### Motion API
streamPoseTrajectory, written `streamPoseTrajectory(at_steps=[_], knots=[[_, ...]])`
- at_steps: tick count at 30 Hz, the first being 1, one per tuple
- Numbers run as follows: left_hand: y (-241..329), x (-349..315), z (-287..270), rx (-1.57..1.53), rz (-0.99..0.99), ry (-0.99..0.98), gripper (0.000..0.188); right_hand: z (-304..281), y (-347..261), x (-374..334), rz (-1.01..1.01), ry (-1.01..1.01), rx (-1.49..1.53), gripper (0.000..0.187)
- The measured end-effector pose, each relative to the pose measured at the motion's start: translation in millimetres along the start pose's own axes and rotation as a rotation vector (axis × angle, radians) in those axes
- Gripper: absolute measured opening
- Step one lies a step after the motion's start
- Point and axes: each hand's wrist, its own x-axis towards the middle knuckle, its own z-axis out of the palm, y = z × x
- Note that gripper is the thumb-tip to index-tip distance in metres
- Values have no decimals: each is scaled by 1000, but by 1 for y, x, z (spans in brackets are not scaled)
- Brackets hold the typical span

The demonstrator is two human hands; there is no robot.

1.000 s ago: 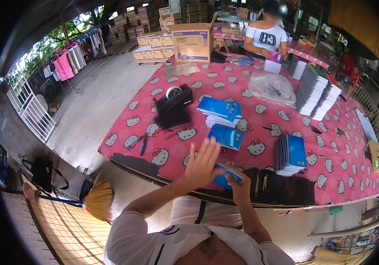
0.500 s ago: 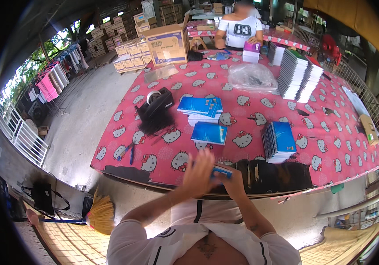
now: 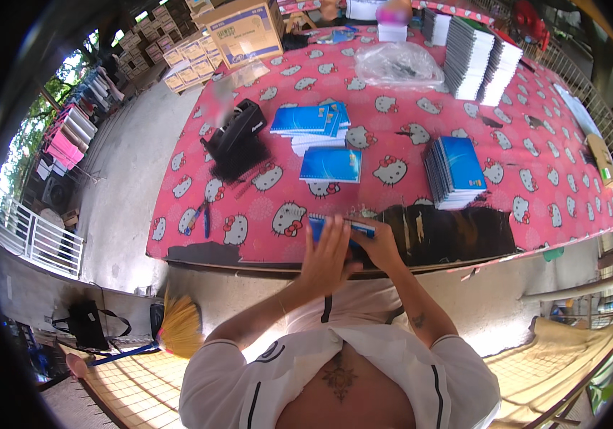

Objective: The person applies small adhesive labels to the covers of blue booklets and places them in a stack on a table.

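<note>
Head view: your right hand (image 3: 381, 247) grips a blue notebook (image 3: 362, 229) at the bench (image 3: 392, 197) edge nearest you, apparently steadying it, while your left hand (image 3: 328, 252) (fingers straight) lies flat against it

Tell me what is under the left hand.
Under the left hand is a blue notebook; bits of blue show on either side. Whatever lies directly beneath the palm is covered and cannot be seen.
</note>
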Motion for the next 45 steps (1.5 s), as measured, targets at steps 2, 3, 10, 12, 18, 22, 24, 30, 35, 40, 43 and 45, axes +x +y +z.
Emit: streamPoseTrajectory(at_steps=[2,3,10,12,18,22,24,30,35,40,43,45], knots=[[-15,29,-10,50,-30,12,86,1,1,0,9,-8,-11,32],[-19,36,-12,69,-30,-14,87,-1,5,0,14,-20,-23,33],[-10,30,1,195,-16,22,89,-4,8,2,-46,-49,-64,37],[-9,27,7,215,-3,34,89,-5,12,2,-30,-74,-47,37],[-3,42,-2,206,-9,40,87,-11,3,-1,66,-85,-64,36],[10,-24,39,94,119,49,82,-5,11,6,-143,-68,-136,34],[9,2,20,65,91,51,83,-7,12,2,-128,-79,-143,34],[8,20,1,-6,29,101,64,-11,8,2,-16,-116,-159,37],[-16,46,-13,-142,54,202,30,-29,-22,-2,-222,-122,-333,39],[-11,48,-15,-291,67,241,21,-65,-36,0,-93,-189,-88,24],[-11,47,-15,-319,43,220,21,-70,-41,6,-69,-219,-190,20],[-11,49,-17,-340,39,233,21,-73,-40,10,-49,-223,-220,18]])
